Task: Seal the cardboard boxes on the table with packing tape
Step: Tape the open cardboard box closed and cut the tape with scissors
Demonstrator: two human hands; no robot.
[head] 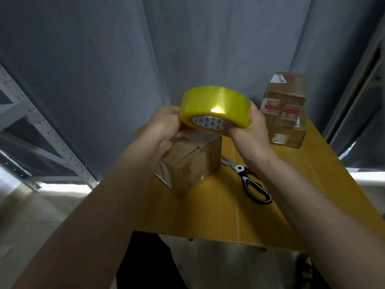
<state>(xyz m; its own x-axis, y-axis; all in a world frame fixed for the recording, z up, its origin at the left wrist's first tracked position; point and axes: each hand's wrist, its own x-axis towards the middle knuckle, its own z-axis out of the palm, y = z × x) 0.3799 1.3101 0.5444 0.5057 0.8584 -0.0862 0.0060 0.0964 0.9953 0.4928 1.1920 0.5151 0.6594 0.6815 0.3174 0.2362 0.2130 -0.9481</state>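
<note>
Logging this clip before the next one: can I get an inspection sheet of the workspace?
Surface: yellow table, wood-look top.
Job's things: tape roll held above near box; stacked boxes at far right.
Clutter: scissors lying right of the near box.
Grips: right hand holds the roll; left hand fingers at its edge.
Cables: nothing seen.
Surroundings: grey curtain, metal shelving at left.
</note>
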